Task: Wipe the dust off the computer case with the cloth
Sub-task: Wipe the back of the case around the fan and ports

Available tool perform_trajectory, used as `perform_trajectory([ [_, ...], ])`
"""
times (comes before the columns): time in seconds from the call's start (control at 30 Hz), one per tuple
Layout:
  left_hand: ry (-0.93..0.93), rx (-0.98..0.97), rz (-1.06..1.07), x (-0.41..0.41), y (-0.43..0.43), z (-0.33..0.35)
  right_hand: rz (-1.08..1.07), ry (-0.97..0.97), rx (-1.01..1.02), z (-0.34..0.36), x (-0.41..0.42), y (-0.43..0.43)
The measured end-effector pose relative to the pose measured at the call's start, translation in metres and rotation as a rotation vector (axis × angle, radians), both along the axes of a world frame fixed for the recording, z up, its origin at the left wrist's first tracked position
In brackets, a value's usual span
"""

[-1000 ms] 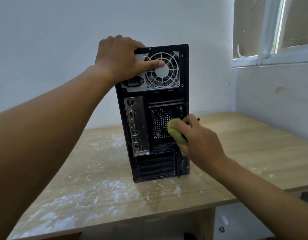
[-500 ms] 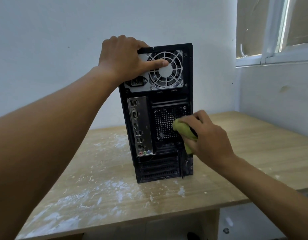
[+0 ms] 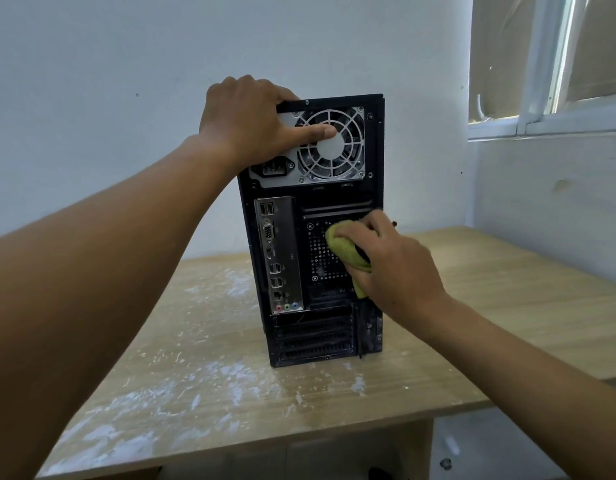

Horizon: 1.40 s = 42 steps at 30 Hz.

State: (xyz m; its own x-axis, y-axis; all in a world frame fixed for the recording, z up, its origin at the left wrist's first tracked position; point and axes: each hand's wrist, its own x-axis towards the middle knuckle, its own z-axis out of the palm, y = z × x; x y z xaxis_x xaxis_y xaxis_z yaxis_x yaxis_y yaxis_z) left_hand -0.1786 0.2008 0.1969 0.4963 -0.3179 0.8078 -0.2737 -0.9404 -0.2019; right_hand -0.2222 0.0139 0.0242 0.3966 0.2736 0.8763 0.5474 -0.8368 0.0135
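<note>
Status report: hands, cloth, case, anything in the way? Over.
Left hand grips the computer case top, thumb on fan grille. Right hand presses green cloth on rear vent mesh. Case upright on dust-streaked table; nothing blocking the wipe.

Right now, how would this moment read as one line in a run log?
step: wipe rear panel | left hand: grips computer case top | right hand: holds cloth against rear vent | table: white smears

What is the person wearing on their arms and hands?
Nothing that shows. The left hand and right hand are bare, with no gloves or rings in view. The left forearm and right forearm have no sleeves, and neither wrist has a watch or bracelet.
</note>
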Motion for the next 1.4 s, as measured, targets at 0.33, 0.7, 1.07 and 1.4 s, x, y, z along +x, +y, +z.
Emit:
perform_trajectory([
  [0.33, -0.009, 0.010, 0.003, 0.001, 0.000, 0.000, 0.002, 0.072, -0.173, -0.050, 0.002, -0.011],
  [0.7, -0.014, 0.005, -0.001, 0.001, 0.000, -0.001, -0.005, 0.001, -0.026, 0.004, 0.001, -0.005],
  [1.07, 0.002, 0.008, 0.005, -0.003, -0.001, -0.001, 0.021, 0.018, 0.101, 0.023, 0.005, 0.014],
  [1.4, 0.042, -0.010, 0.012, -0.007, -0.003, -0.001, 0.022, 0.066, -0.196, -0.045, 0.001, 0.005],
])
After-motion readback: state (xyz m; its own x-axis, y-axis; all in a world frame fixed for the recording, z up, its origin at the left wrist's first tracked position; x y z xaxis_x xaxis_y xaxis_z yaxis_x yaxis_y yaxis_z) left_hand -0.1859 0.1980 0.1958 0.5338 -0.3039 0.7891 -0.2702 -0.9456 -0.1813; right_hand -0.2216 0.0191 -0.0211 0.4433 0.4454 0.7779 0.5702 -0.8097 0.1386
